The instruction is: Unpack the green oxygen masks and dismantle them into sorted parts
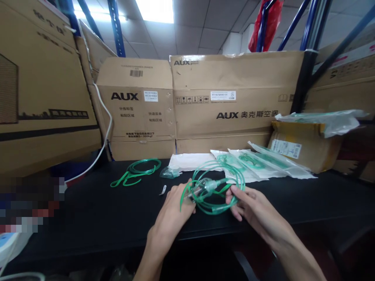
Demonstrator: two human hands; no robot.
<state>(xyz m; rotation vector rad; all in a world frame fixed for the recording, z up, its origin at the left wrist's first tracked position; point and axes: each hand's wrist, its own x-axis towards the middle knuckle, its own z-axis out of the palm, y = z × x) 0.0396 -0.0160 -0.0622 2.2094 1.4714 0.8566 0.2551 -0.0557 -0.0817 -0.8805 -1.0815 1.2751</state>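
Note:
Between my hands, just above the black table, is an oxygen mask (208, 185) with a large loop of green tubing (216, 210) around it. My left hand (175, 203) is closed on the mask's left side, its fingertips partly hidden behind the clear plastic. Thumb and fingers of my right hand (246, 200) pinch the right side of the coiled tubing. A green strap (183, 197) curves over my left knuckles. Behind my left hand lie a second clear mask piece (170, 172) and a small white strip (163, 190).
Another green tubing coil (143, 167) lies at the table's left. Several white-and-clear packages (252, 162) holding green tubing lie at the back right, near a small carton (301, 144). Large cardboard panels (234, 86) stand behind the black table (117, 222). A white cable (107, 128) hangs on the left.

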